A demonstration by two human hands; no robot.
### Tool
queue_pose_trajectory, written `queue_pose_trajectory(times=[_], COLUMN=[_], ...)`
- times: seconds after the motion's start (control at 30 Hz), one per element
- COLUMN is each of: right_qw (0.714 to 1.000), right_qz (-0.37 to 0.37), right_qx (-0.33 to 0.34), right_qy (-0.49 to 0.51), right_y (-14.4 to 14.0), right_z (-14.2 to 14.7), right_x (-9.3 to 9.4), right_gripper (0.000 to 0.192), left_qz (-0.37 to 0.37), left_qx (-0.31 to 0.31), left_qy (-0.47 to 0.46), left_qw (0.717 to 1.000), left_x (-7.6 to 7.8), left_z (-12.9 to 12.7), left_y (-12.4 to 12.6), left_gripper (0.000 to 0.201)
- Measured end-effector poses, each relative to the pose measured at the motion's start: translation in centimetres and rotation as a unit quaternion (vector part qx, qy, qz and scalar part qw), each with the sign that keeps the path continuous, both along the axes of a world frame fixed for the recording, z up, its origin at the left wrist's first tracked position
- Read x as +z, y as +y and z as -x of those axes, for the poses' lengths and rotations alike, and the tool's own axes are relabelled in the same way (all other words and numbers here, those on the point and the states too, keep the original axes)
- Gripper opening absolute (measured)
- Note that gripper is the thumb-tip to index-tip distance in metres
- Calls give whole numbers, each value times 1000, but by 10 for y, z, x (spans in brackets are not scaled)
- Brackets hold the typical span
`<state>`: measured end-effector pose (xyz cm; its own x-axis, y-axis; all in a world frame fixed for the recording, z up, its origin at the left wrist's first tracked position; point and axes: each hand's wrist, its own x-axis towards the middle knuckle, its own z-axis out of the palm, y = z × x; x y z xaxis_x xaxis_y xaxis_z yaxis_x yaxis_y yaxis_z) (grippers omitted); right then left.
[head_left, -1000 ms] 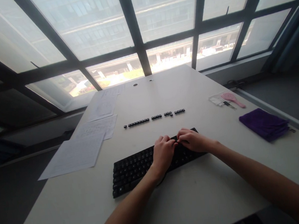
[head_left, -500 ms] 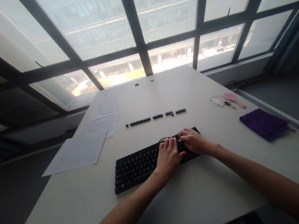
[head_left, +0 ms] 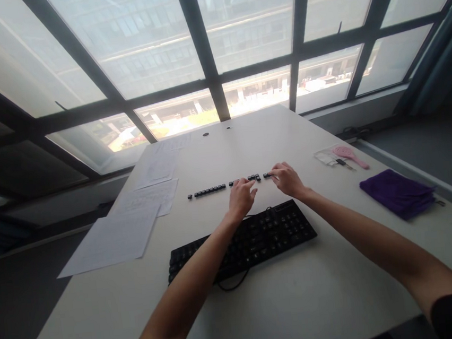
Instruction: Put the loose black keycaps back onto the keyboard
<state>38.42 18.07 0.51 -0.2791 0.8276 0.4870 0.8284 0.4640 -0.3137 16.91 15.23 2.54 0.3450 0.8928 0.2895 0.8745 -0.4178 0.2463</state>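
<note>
A black keyboard point(head_left: 264, 235) lies at a slant on the white table, its cable looping out at the front edge. Beyond it runs a row of small black keycaps point(head_left: 210, 190), split into several groups. My left hand point(head_left: 241, 197) hovers at the middle groups, thumb and forefinger apart, hiding some keycaps; nothing shows in it. At the row's right end, my right hand point(head_left: 288, 179) has its fingertips brought together on a keycap point(head_left: 267, 175). The other keycaps of that end group are hidden behind the fingers. My left forearm covers part of the keyboard.
Paper sheets point(head_left: 113, 241) overlap along the table's left side. To the right lie a purple cloth point(head_left: 396, 193), a pink hairbrush point(head_left: 350, 156) and a clear plastic bag point(head_left: 326, 155) beside a small dark item. Large windows stand behind the white table point(head_left: 270, 133).
Both hands have left the keyboard and reached forward to the keycap row. The keyboard's right side is now uncovered, and its cable shows at the front edge.
</note>
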Motion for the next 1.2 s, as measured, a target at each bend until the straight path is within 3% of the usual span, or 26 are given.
queue_pose_trajectory(times=[0.1, 0.2, 0.4, 0.63, 0.77, 0.93, 1.07, 1.2], right_qw=[998, 997, 994, 993, 995, 995, 993, 991], right_qz=[11, 14, 21, 24, 20, 6, 3, 5], right_qx=[-1, 16, 49, 85, 82, 65, 24, -11], right_qy=[-59, -80, -94, -82, -58, 69, 112, 135], right_y=[25, 37, 46, 41, 25, -18, -47, -59], right_z=[9, 13, 9, 12, 10, -6, -24, -37], right_x=[0, -3, -12, -12, -9, -15, -23, -29], right_gripper=[15, 18, 24, 24, 19, 10, 11, 11], left_qz=[-5, -7, 0, 13, 16, 25, 42, 93], left_qx=[11, 12, 0, -19, -7, -14, 0, -35], left_qy=[1, 2, -11, -42, -65, -89, -114, -129], left_qw=[1000, 1000, 1000, 999, 998, 996, 993, 987], left_x=[-6, -16, -29, -26, -20, -18, -18, -19], left_z=[-13, -20, -22, -25, -23, -11, -11, -27], left_y=[32, 48, 56, 56, 41, 13, 10, 12], left_gripper=[23, 17, 15, 16, 13, 9, 16, 18])
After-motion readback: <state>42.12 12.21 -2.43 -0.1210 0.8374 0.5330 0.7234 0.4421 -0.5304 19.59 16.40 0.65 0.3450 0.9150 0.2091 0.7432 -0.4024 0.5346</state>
